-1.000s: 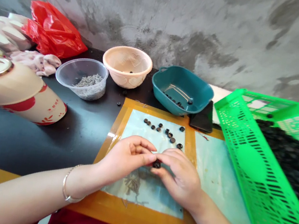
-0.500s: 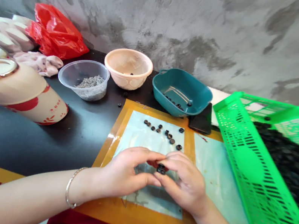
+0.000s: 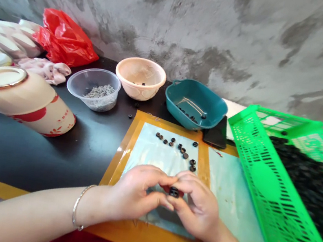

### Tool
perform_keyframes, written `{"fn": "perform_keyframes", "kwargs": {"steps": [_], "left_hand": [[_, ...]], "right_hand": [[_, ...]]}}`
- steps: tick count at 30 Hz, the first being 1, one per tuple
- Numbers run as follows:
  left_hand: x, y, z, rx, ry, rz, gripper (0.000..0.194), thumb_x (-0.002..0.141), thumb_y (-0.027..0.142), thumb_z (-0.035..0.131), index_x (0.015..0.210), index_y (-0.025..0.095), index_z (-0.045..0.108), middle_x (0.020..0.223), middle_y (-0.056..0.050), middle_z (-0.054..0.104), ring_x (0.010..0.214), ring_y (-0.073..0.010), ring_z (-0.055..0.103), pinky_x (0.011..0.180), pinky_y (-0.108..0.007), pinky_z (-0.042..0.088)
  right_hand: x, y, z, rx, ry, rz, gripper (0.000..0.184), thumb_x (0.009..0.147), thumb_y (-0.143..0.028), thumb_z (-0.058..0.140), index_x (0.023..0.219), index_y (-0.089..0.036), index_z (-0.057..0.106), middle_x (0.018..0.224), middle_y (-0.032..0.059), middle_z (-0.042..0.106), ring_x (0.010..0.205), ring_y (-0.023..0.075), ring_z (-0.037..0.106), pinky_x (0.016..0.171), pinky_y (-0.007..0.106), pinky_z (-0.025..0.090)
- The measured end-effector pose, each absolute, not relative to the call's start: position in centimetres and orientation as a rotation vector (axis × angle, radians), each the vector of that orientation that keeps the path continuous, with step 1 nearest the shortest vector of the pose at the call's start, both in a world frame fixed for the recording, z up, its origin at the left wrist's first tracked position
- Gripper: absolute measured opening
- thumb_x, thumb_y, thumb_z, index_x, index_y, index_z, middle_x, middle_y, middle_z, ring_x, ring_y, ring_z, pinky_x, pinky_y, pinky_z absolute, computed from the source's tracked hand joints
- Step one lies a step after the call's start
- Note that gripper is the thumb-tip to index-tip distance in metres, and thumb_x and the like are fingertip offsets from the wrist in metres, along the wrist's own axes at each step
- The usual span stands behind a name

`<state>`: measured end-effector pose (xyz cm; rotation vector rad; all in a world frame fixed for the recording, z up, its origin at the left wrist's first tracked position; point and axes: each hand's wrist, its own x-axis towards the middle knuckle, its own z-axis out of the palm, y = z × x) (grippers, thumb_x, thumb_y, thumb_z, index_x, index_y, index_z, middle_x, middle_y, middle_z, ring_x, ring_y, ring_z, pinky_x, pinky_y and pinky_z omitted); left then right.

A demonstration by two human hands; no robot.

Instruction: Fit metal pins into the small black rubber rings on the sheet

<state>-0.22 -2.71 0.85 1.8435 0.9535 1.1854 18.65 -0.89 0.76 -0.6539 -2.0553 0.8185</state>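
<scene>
My left hand (image 3: 136, 189) and my right hand (image 3: 197, 205) meet above a taped, orange-edged mat (image 3: 144, 238), their fingertips together on a small black ring-shaped piece (image 3: 173, 192). A bit of red material (image 3: 167, 189) shows just beside that piece, partly hidden by my fingers. Beyond my fingertips, several small black rings (image 3: 181, 149) lie in a loose line on the pale sheet of the mat, apart from both hands.
Behind the mat stand a teal dish (image 3: 195, 105) holding dark rings, a peach bowl (image 3: 140, 79), and a clear tub (image 3: 94, 90) of grey bits. A green basket (image 3: 262, 183) of black pieces lies at right, a black phone (image 3: 217, 132) beside it. A tipped-over patterned bowl (image 3: 25, 101) lies at left.
My hands and the held piece sit lower in the view, nearer me. The whole view has shifted slightly. A further ring shows at the right end of the line on the sheet.
</scene>
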Motion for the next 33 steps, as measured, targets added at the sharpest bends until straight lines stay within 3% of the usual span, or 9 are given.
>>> {"fn": "perform_keyframes", "kwargs": {"steps": [12, 24, 28, 33], "left_hand": [[-0.3, -2.7, 0.5, 1.923, 0.921, 1.18, 0.028, 0.079, 0.024, 0.072, 0.106, 0.017, 0.07, 0.085, -0.008, 0.077, 0.077, -0.0184, 0.071, 0.073, -0.028, 0.056], [-0.2, -2.5, 1.1, 1.873, 0.946, 1.11, 0.024, 0.078, 0.026, 0.074, 0.101, 0.02, 0.073, 0.082, -0.007, 0.076, 0.073, -0.0178, 0.07, 0.072, -0.028, 0.055], [-0.1, -2.3, 1.5, 1.808, 0.999, 1.074, 0.022, 0.072, 0.022, 0.079, 0.093, 0.02, 0.075, 0.082, -0.005, 0.076, 0.076, -0.0183, 0.07, 0.074, -0.026, 0.053], [-0.2, -2.2, 1.6, 1.796, 0.935, 1.104, 0.026, 0.073, 0.022, 0.079, 0.097, 0.019, 0.073, 0.084, -0.005, 0.076, 0.076, -0.0171, 0.069, 0.075, -0.026, 0.052]], "right_hand": [[18.2, -1.3, 0.8, -0.63, -2.037, 0.79, 0.005, 0.088, -0.018, 0.056, 0.092, -0.021, 0.055, 0.068, 0.0009, 0.054, 0.063, 0.0166, 0.051, 0.058, 0.03, 0.045], [18.3, -1.4, 0.2, -0.658, -2.041, 0.786, 0.005, 0.089, -0.021, 0.055, 0.094, -0.022, 0.054, 0.074, 0.0031, 0.06, 0.063, 0.0171, 0.053, 0.058, 0.031, 0.045], [18.5, -0.7, -0.2, -0.637, -2.026, 0.836, 0.006, 0.092, -0.025, 0.054, 0.097, -0.021, 0.055, 0.076, 0.0029, 0.059, 0.067, 0.0165, 0.054, 0.061, 0.031, 0.046], [18.5, -0.8, -0.4, -0.635, -1.937, 0.973, 0.016, 0.094, -0.037, 0.054, 0.094, -0.021, 0.057, 0.074, 0.0018, 0.056, 0.066, 0.0157, 0.051, 0.062, 0.03, 0.044]]}}
